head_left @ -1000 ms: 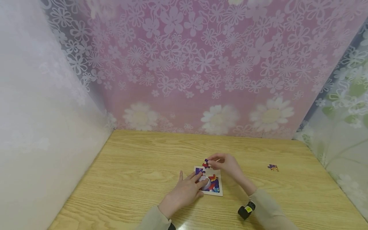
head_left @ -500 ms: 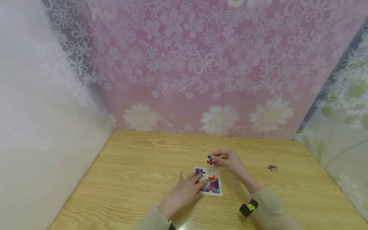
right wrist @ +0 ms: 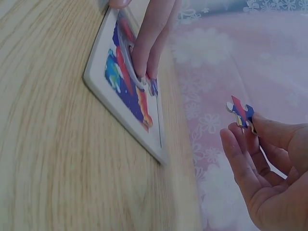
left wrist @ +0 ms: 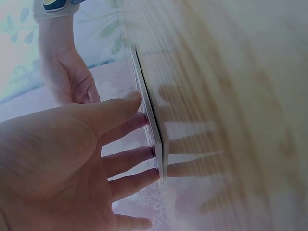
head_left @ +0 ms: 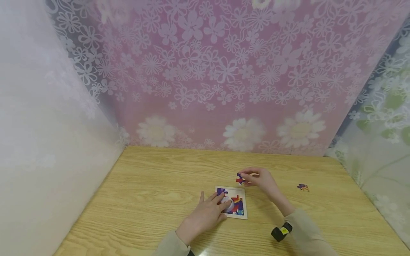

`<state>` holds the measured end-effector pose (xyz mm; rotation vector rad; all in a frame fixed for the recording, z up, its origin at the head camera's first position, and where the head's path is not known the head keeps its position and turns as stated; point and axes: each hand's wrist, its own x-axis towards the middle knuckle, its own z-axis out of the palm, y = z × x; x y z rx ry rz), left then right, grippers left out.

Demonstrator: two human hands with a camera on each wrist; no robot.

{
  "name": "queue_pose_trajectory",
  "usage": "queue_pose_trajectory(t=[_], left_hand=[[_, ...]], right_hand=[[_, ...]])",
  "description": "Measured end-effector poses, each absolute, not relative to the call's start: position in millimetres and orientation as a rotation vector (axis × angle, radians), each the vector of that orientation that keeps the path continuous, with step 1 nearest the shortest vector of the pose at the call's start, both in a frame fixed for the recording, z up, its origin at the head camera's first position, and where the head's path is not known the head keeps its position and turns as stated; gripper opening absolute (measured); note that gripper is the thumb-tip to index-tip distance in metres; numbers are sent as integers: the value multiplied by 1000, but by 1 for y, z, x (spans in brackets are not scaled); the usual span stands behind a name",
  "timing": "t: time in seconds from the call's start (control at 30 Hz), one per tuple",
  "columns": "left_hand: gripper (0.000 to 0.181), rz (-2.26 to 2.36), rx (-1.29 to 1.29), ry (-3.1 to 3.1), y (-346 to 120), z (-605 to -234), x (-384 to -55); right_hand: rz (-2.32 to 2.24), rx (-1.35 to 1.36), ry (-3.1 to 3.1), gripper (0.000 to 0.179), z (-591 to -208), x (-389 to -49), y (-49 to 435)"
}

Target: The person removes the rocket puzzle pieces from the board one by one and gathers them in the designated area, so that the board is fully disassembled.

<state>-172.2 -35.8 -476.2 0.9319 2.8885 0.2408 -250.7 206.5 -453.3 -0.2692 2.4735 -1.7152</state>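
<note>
A small jigsaw puzzle (head_left: 238, 206) in a white square frame lies on the table, partly filled with purple, red and blue pieces; its upper right part shows bare white. My left hand (head_left: 208, 212) rests on its left side with fingers spread, covering some pieces. Just beyond the puzzle's top right corner, my right hand (head_left: 261, 180) pinches a red and purple puzzle piece (head_left: 240, 179) between thumb and fingers. In the right wrist view that puzzle piece (right wrist: 242, 113) is held up off the table, apart from the frame.
Another loose puzzle piece (head_left: 303, 187), purple and orange, lies to the right on the wooden table (head_left: 153, 177). A pink flowered curtain (head_left: 205, 89) stands behind the table, with pale sheets at both sides.
My right hand has drawn the pinched puzzle piece away from the frame's top edge, to the right and slightly up. My left hand has stayed in place on the puzzle.
</note>
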Motion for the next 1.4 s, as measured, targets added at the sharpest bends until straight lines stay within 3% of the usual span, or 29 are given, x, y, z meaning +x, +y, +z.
queue_pose_trajectory(t=[0.8, 1.4], left_hand=[[49, 257, 959, 2908, -37, -477, -171], [50, 231, 958, 2915, -37, -476, -172]], right_hand=[[-1645, -166, 2606, 46, -447, -244, 281], [-1521, -144, 2696, 41, -456, -247, 343]])
